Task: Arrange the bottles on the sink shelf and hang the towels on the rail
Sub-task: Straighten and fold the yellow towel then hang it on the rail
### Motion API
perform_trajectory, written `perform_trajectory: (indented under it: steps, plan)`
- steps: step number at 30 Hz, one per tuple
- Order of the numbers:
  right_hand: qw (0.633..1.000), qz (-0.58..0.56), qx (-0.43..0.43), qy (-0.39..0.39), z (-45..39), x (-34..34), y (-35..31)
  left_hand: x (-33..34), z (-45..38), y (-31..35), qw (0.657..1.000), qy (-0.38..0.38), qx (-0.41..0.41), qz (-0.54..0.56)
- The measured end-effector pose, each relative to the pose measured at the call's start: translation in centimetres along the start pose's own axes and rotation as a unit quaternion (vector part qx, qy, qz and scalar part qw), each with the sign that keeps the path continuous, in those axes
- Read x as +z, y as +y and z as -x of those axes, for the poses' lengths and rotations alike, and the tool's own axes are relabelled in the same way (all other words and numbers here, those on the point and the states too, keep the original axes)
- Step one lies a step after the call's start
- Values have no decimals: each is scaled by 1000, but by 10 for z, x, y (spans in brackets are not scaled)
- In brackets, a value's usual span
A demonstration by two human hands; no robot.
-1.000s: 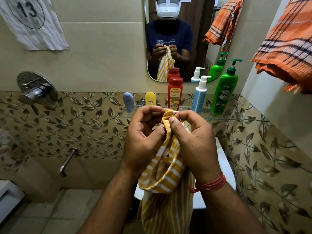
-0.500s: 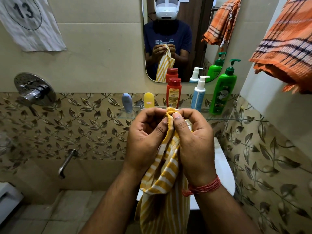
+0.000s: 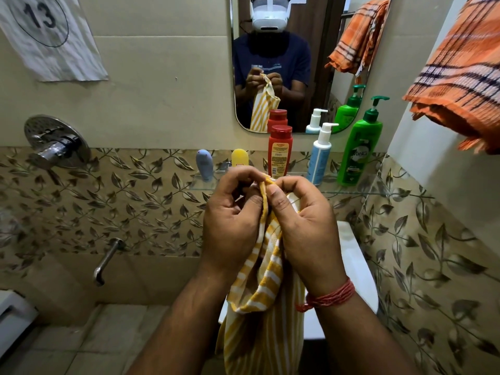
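Towel (image 3: 266,288), yellow with white stripes, hangs in front of the person's chest, pinched at its top edge by both hands close together. The left hand (image 3: 232,220) has thumb and curled fingers closed in a grip on the cloth from the left, and the right hand (image 3: 303,223), with a red thread at the wrist, grips the same edge from the right, thumbs nearly touching. Just beyond the knuckles runs the glass shelf (image 3: 378,192), carrying a row of bottles: a small blue one (image 3: 204,165), a yellow one (image 3: 240,157), a red bottle (image 3: 280,150), a white-and-blue pump bottle (image 3: 319,155) and a green pump bottle (image 3: 361,150). An orange checked towel (image 3: 460,77) hangs at upper right. A mirror (image 3: 319,63) above the shelf reflects the person.
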State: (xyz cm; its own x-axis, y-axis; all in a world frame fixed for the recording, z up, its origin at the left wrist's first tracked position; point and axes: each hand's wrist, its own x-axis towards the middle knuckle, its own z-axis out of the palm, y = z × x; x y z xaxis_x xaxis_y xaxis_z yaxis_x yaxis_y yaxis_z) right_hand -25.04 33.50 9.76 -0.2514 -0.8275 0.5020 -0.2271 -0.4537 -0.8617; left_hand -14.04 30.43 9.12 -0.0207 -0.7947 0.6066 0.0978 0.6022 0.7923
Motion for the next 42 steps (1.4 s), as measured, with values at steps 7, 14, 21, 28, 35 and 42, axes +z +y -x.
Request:
perform_trajectory:
  steps: [7,14,21,28,35,42]
  plan:
    - [991,130,-38,13,-21,-103,5,-67,-36,-21,968,237,-64,-47]
    - [934,317,-129,-102,-32,-160,7,-70,-41,-24,957,266,-106,-44]
    - [919,301,-121,-224,-26,-181,5,-69,-42,-23,958,263,-108,-40]
    - [939,278,-87,-185,-12,-192,-8,-69,-36,-5,961,258,-84,-60]
    - [982,163,-55,-81,2,-183,-3,-70,-31,-4,962,254,-81,-52]
    - [972,198,-24,-121,7,-193,-8,-71,-18,-2,964,241,-91,-65]
